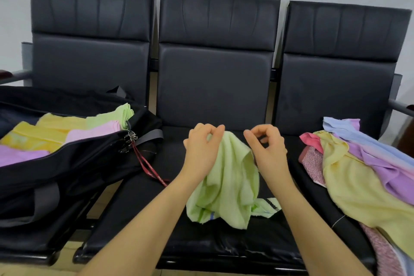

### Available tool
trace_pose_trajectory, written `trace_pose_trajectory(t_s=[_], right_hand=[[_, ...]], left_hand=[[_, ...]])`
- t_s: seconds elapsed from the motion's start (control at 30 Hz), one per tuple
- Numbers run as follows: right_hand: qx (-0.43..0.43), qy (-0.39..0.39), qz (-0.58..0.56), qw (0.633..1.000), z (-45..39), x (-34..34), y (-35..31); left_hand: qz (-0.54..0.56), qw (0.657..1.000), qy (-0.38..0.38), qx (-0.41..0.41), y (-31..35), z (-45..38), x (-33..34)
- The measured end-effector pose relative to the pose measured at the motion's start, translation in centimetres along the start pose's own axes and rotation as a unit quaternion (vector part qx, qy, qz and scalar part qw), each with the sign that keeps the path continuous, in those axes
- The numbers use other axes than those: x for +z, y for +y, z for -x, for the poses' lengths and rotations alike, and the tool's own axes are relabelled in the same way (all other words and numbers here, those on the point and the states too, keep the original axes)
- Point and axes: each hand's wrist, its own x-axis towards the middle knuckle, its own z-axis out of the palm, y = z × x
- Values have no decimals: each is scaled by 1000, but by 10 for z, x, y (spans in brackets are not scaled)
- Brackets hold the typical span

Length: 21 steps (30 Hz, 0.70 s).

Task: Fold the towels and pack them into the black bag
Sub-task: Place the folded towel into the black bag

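- Pinching the green towel [226, 177] at its top edge, the left hand [202, 143] holds it over the middle bench [139, 219] seat; the right hand [265, 144] shows curled fingers, its grip unclear.
- Held by one corner, it could bunch, or slide off before reaching the black bag [74, 163].

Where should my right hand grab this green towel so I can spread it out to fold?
Judging by how it hangs, take the green towel at its top edge. The left hand already pinches it there, bunched. The right hand could come from its own side, pinch the loose upper edge beside it, then draw rightward.
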Motion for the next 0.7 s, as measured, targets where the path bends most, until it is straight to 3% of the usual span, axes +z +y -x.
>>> trace_pose_trajectory(t_s=[0.07,0.2,0.3,0.4,0.5,0.7], right_hand=[[4,5,19,1000,11,7,2],[41,-79,56,994,25,21,3],[104,-84,75,988,25,32,5],[182,-125,15,975,21,40,7],[160,-133,-28,978,25,43,1],[86,-38,-75,993,29,45,-7]], left_hand=[[-24,999,33,-20,4,-2,-3],[-88,995,55,-11,-1,-9,-9],[-97,994,53,8,-3,-9,-13],[-66,996,23,47,-3,-6,-22],[-86,993,2,75,-9,-5,-35],[-162,986,13,42,-27,-8,-55]])
